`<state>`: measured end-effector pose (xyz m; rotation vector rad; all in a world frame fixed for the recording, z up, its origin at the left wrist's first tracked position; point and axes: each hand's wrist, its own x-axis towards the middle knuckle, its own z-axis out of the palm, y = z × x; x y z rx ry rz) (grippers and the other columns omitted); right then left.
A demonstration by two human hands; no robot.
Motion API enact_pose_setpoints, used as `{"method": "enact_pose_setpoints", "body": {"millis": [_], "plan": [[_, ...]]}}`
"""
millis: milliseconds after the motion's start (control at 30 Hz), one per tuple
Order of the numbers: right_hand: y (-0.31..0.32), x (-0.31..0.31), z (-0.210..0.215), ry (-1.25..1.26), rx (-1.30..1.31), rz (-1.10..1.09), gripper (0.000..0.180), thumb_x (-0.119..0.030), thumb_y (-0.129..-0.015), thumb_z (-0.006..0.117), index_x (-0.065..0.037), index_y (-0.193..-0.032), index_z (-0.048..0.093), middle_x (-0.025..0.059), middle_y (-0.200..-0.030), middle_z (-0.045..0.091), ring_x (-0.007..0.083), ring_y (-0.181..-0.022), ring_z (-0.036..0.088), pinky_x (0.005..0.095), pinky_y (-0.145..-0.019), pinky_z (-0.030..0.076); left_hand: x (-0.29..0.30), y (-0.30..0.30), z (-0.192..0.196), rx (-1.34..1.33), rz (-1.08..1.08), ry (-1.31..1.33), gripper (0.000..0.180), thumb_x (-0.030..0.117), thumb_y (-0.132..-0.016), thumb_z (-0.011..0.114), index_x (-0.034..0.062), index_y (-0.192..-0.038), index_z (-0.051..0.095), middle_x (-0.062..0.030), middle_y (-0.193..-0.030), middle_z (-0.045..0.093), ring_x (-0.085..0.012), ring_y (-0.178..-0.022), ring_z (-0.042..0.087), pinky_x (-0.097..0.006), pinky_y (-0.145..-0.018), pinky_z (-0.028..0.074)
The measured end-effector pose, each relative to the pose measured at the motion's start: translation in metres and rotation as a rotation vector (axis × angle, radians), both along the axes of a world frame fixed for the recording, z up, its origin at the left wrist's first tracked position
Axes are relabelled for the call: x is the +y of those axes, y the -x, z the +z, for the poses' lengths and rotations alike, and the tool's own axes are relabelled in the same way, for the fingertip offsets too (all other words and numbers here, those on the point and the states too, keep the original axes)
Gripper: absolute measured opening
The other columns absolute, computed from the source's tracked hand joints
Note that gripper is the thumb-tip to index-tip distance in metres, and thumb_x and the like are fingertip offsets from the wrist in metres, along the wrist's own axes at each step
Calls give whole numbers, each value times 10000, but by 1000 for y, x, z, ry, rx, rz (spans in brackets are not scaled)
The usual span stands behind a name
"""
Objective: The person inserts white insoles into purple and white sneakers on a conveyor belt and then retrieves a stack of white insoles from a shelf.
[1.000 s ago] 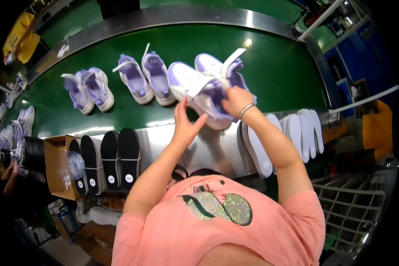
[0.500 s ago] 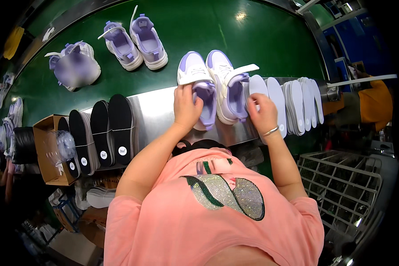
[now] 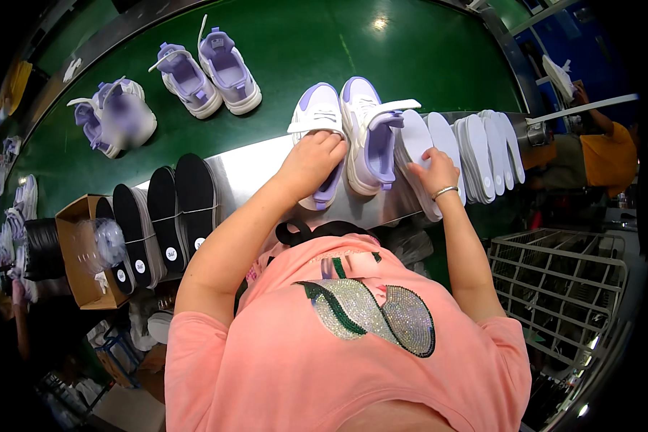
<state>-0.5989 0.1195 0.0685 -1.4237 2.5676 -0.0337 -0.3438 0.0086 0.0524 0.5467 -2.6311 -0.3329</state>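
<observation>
A pair of white and purple sneakers stands in front of me, toes pointing away. My left hand point(image 3: 315, 164) is at the left sneaker point(image 3: 317, 108), its fingers bent over the opening beneath the white strap and partly hidden inside. The right sneaker point(image 3: 371, 147) stands untouched beside it, its strap sticking out to the right. My right hand point(image 3: 437, 174), with a silver bangle at the wrist, is on the nearest stack of white insoles point(image 3: 415, 137). Its thumb and fingers close on the edge of an insole; the exact hold is partly hidden.
More white insoles point(image 3: 497, 155) stand in a row to the right. At left are banded black insoles point(image 3: 198, 191) and a cardboard box point(image 3: 75, 245) holding clear plastic. Other sneakers point(image 3: 230, 72) stand on the green tabletop point(image 3: 302, 43). A wire basket point(image 3: 554, 288) is at lower right.
My left hand has shifted from the left sneaker's side to over its opening. My right hand has moved slightly right, from beside the right sneaker onto the white insoles.
</observation>
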Motion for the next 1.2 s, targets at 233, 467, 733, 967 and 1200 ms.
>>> {"method": "enact_pose_setpoints", "body": {"millis": [233,467,733,967,1200], "plan": [[-3,5,60,719,-382,150,163,-145,-668,645,-19,-658,543,127,-861,526,268,-760,534,324,-650,423,-7,8,14,100,337,-460,225,252,-748,599,67,-874,576,-122,-766,612,-280,-732,584,-361,-637,453],[-96,-2,97,-146,1,1014,68,-128,-650,569,-66,-628,589,73,-841,520,237,-660,568,340,-575,470,-21,12,-7,313,524,-887,146,182,-743,571,57,-789,629,-129,-713,619,-250,-669,604,-325,-585,459],[-138,-44,21,-122,-24,725,157,-151,-711,561,-41,-813,608,145,-931,503,269,-786,566,343,-666,488,-11,18,-2,363,735,-956,162,156,-795,558,9,-846,604,-75,-667,594,-135,-602,530,-261,-556,421],[-115,-14,74,-229,86,747,167,-223,-746,549,-67,-784,594,138,-906,554,262,-807,567,399,-656,441,-6,20,-8,455,773,-896,213,257,-786,561,48,-798,600,-157,-704,606,-322,-665,580,-350,-597,443],[-126,-38,52,-206,47,897,120,-116,-675,564,-48,-754,623,134,-810,595,260,-794,580,355,-660,470,-6,24,-6,399,783,-837,216,260,-789,564,46,-800,597,-161,-697,603,-331,-663,577,-350,-593,443]]}}
